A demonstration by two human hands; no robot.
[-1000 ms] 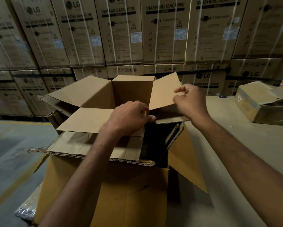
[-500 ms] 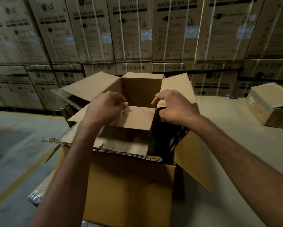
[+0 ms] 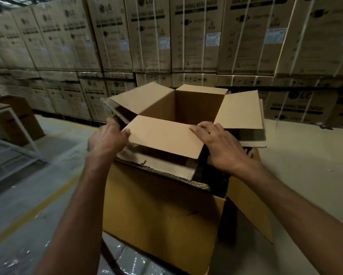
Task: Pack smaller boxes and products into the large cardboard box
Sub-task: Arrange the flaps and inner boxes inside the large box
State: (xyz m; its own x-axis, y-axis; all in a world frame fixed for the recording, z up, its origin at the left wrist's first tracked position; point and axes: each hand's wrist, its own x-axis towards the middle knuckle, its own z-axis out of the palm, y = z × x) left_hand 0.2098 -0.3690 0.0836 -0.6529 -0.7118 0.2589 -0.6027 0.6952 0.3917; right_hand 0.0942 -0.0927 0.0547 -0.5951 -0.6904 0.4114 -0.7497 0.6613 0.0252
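Head view: a smaller open tan cardboard box (image 3: 196, 104) sits in the top of the large brown cardboard box (image 3: 162, 215), its plain rectangular near flap (image 3: 164, 135) almost level, long axis left to right. The left hand (image 3: 105, 139) pinches the flap's left edge, and the right hand (image 3: 220, 145) lies flat-fingered on its right end. A pale tabletop (image 3: 305, 155) lies to the right, with strapped washing-machine cartons (image 3: 186, 36) stacked behind.

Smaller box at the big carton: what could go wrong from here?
1. The smaller box is handled only by its near flap: the left hand pinches the edge, the right hand lies flat on top. Pressing there may buckle the flap instead of seating the box.
2. The large cardboard box has a torn corrugated rim just below; the flap could snag on it.
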